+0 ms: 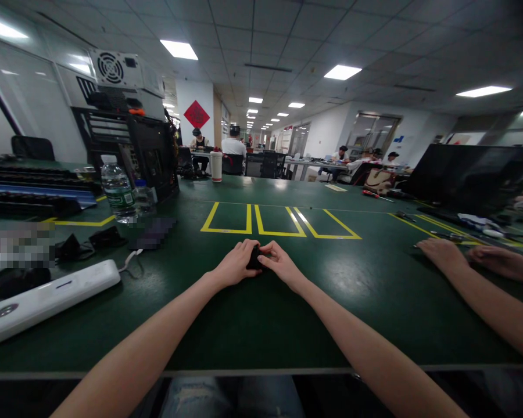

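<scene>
A small black object [255, 259] is between my two hands, low over the green table [253, 325]; its kind cannot be made out. My left hand [239, 260] wraps round its left side, fingers curled over the top. From the right, my right hand [278, 260] pinches it with bent fingers and thumb. Much of the object is hidden by the fingers. Just beyond my hands, yellow tape outlines [280, 234] mark several boxes on the tabletop.
At left stand a white elongated device [52, 302], a water bottle [117, 188] and an open computer case [150, 154]. A white cup [216, 166] is at the far edge. On the right, a co-worker's hands [444, 255] rest near tools, before a black monitor [453, 174].
</scene>
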Demonstrator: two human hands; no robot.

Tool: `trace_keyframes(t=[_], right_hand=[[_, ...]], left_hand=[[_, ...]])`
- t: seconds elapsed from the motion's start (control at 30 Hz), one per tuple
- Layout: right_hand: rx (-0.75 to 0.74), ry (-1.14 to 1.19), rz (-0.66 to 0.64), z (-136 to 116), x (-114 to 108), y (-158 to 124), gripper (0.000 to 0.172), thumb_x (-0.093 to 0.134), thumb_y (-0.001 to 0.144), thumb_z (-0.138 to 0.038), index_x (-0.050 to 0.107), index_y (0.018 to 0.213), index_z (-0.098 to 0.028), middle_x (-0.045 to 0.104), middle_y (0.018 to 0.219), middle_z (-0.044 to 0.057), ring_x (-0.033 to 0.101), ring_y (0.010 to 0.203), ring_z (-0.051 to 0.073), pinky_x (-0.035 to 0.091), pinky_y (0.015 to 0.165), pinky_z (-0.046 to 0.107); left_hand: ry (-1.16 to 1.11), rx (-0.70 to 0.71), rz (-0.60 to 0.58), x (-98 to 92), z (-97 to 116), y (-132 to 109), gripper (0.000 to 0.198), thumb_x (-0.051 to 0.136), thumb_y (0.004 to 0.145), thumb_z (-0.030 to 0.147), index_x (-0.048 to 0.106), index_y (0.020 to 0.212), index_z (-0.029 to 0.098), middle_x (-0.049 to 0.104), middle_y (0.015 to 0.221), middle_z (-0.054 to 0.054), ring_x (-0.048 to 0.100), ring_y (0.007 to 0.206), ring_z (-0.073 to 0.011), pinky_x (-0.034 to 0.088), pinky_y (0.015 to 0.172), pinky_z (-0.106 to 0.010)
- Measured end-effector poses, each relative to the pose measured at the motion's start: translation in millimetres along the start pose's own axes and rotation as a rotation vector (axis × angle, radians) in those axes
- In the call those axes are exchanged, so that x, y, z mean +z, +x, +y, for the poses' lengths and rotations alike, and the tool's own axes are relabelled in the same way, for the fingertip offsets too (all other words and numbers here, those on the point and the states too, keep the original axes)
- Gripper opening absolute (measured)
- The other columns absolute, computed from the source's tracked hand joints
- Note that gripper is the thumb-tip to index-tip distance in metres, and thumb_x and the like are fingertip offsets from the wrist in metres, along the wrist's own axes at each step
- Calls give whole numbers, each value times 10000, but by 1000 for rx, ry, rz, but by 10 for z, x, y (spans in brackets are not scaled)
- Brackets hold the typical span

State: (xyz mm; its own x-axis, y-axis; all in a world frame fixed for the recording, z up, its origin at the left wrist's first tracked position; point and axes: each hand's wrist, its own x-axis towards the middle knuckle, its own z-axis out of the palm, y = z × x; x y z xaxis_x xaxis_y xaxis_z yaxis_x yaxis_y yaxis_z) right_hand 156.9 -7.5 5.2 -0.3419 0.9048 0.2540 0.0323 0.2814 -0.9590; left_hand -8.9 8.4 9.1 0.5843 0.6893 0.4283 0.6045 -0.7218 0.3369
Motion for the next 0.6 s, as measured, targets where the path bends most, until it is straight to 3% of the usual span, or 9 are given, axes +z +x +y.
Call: trace_keyframes(t=[0.17, 0.33, 0.6], right_hand=[[65, -77, 28, 1, 5, 8, 316, 550, 701, -337, 460, 969, -196, 498, 1006, 41, 489, 948, 168, 402, 833, 371], [38, -46, -37, -9, 6, -15, 292, 574, 686, -307, 455, 933, -209, 507, 968, 19, 511, 918, 160, 413, 821, 365], [11, -47, 0, -33, 10, -13, 247, 543, 709, -332, 466, 901, -199, 512, 951, 20, 510, 900, 147, 416, 813, 344]], left_hand=[[-24, -17, -8, -9, -3, -6, 560, 600, 660, 337, 314, 1126, 214, 427, 1090, -67, 455, 980, -229, 403, 780, -363], [-28, -13, 0, -20, 19, -17, 566, 606, 655, 330, 316, 1127, 213, 428, 1098, -73, 450, 994, -238, 398, 794, -377], [-33, -11, 4, -12, 19, -16, 563, 608, 654, 342, 322, 1121, 210, 434, 1088, -68, 460, 980, -238, 409, 786, -382]])
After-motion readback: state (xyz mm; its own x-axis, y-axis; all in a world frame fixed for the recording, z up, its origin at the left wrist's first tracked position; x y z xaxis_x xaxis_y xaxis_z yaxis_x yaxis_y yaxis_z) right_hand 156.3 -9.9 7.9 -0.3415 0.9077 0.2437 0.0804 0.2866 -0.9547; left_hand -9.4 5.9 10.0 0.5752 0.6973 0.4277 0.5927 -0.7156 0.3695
